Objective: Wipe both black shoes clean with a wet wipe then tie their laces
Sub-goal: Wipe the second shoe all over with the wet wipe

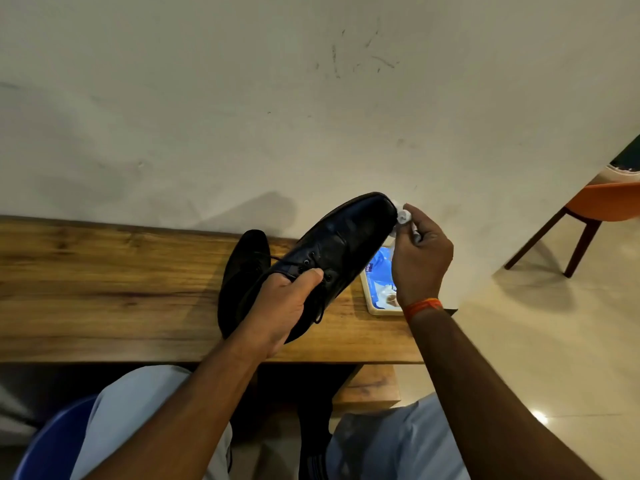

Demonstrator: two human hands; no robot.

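Note:
My left hand (284, 306) grips a shiny black lace-up shoe (346, 237) around its heel and opening, thumb on the eyelets, holding it tilted above the wooden table (104, 289) with the toe pointing up and right. Its laces hang loose. My right hand (420, 258) pinches a crumpled white wet wipe (402, 215) against the tip of the toe. A second black shoe (242, 271) lies on the table behind the held one, partly hidden by it and my left hand.
A blue and white wet wipe pack (379, 289) lies at the table's right end, under my right hand. A white wall rises right behind the table. An orange chair (595, 209) stands on the tiled floor at the right. My knees are below the table edge.

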